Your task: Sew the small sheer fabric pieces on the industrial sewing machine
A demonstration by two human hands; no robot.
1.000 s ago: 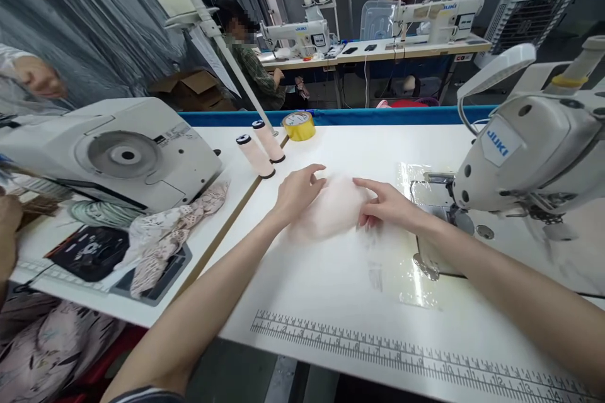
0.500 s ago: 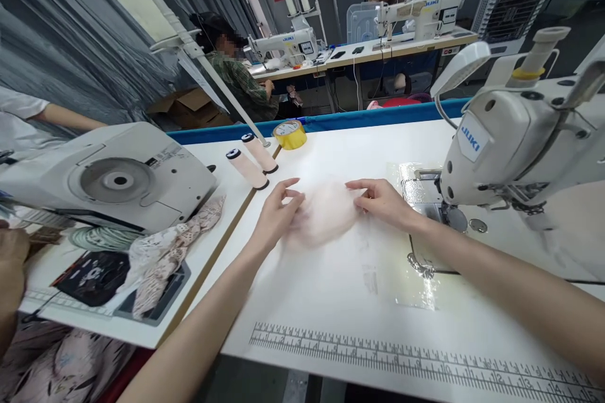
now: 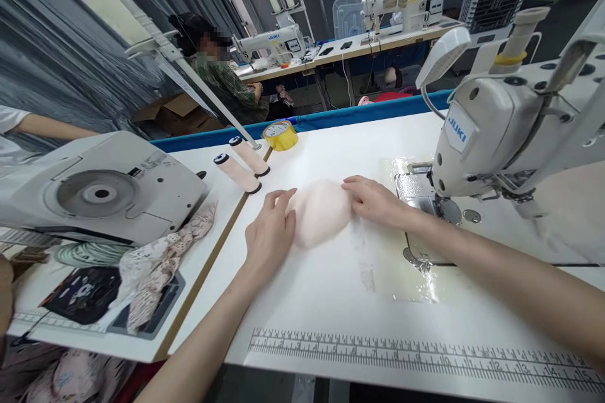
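A pale pink rounded piece of fabric (image 3: 322,213), slightly blurred, lies on the white table (image 3: 302,302) between my hands. My left hand (image 3: 273,227) is at its left edge, thumb and fingers pressed on or around that edge. At the upper right edge, my right hand (image 3: 371,200) has its fingertips and thumb closed on the fabric. To the right stands a white sewing machine (image 3: 491,132), its needle area beside my right forearm.
Two pink thread spools (image 3: 237,173) and a yellow tape roll (image 3: 280,135) sit behind the fabric. Another machine (image 3: 99,186), lace (image 3: 146,277) and a black pouch (image 3: 84,293) are at left. A ruler strip (image 3: 401,356) runs along the front edge. A person (image 3: 220,85) sits beyond.
The fabric has come to look flatter and less blurred. My left hand has moved slightly left and down, its fingers closer together. The whole view has shifted a little.
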